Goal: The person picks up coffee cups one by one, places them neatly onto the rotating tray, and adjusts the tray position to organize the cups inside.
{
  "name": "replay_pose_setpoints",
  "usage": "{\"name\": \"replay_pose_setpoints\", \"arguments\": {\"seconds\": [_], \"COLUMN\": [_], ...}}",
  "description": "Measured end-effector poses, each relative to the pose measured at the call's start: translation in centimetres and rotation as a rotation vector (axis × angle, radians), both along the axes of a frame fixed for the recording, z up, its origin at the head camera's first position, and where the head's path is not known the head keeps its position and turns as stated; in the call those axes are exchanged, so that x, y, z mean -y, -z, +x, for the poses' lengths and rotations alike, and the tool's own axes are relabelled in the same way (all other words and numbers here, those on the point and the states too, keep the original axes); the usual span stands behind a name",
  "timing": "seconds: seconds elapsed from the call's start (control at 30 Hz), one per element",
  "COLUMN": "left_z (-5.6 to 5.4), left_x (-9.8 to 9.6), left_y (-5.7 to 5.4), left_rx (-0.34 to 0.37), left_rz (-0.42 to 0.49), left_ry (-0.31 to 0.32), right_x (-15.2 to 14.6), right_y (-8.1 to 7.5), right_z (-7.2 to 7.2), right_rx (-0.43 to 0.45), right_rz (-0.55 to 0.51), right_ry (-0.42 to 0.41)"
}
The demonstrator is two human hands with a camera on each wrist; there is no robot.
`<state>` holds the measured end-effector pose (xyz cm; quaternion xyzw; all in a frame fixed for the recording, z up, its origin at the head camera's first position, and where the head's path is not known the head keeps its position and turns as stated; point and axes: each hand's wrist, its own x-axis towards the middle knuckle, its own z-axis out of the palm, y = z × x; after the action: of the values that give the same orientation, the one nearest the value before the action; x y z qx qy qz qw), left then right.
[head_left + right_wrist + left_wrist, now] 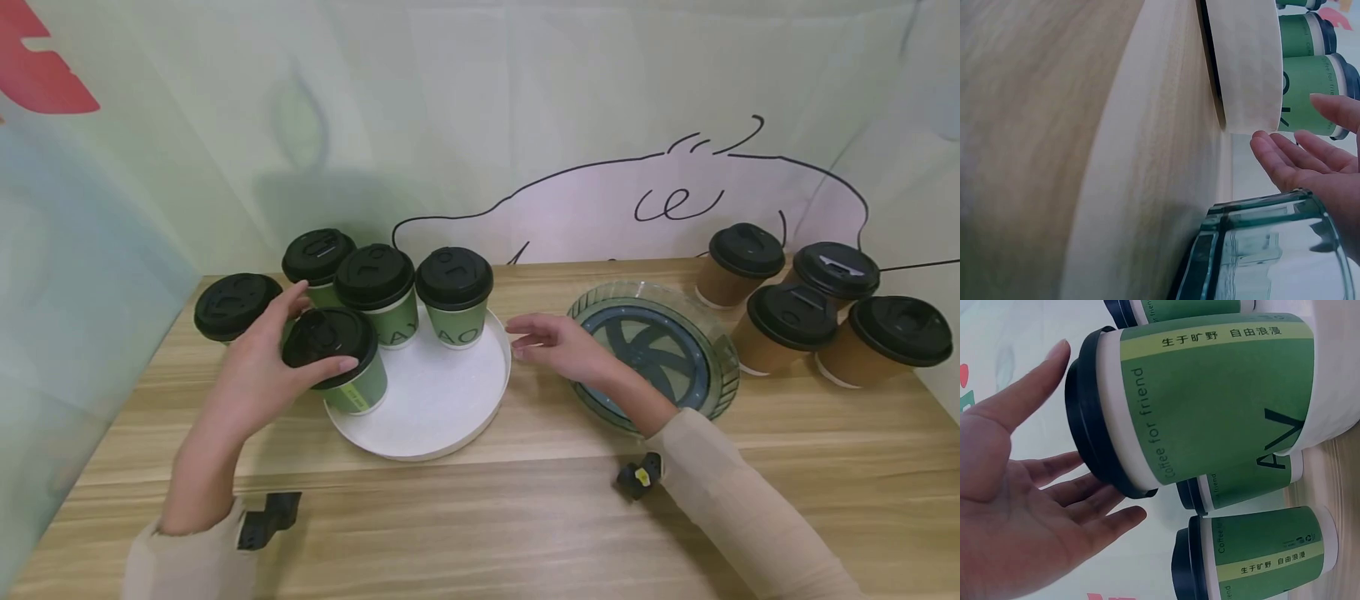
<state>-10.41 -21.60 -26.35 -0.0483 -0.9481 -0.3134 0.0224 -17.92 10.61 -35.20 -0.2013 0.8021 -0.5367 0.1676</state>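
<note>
A green paper coffee cup (pixel 360 392) with a black lid stands upright at the front left of a white round stand (pixel 431 417). My left hand (pixel 251 375) is spread about its lid, thumb in front and fingers behind. In the left wrist view, a gap shows between the thumb and the lid (pixel 1088 412), with the other fingers close to the lid's far side. My right hand (pixel 562 346) hovers beside the stand's right edge, fingers loosely extended and holding nothing. Below its forearm sits a ribbed clear glass dish (pixel 727 375).
Two more green cups (pixel 457 321) stand toward the back of the stand. Others, including the leftmost cup (pixel 236 304), are at the left beyond it. Several brown cups (pixel 772 337) with black lids cluster at the right. A printed cloth backdrop (pixel 525 125) rises behind the table.
</note>
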Motion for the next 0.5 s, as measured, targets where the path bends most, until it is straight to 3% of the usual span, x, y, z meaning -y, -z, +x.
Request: {"name": "replay_pose_setpoints", "arguments": {"seconds": [0.5], "left_z": [0.2], "left_x": [1.1], "left_y": [-0.4], "left_rx": [-0.037], "left_rz": [0.022], "left_ry": [-0.029], "right_x": [0.0], "right_y": [-0.1], "right_z": [0.1], "right_rx": [-0.002], "right_rz": [0.010], "right_ry": [0.033]}}
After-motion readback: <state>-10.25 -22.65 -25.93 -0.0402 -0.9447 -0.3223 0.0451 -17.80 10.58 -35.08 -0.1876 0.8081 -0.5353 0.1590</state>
